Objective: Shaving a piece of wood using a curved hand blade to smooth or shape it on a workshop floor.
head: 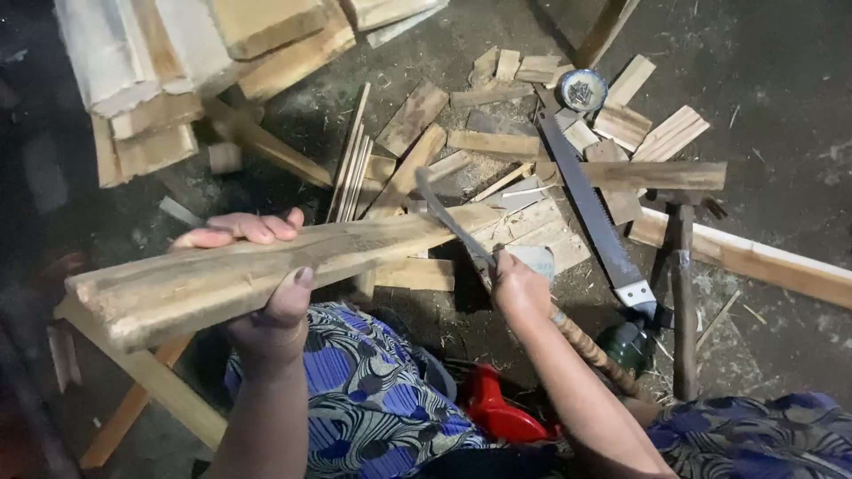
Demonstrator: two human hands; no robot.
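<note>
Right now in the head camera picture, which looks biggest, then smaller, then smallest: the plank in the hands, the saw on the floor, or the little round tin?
1. The plank, though it is nearest the camera, so that is unsure.
2. The saw.
3. The round tin.

Single head-worn view, looking steeply down over own lap and forearms. Close range: left hand [257, 266] and right hand [519, 288] fill centre. Beyond them, dark floor [781, 133] toward top edge, wood offcuts [497, 142] in middle distance. No second view to overlap.
</note>
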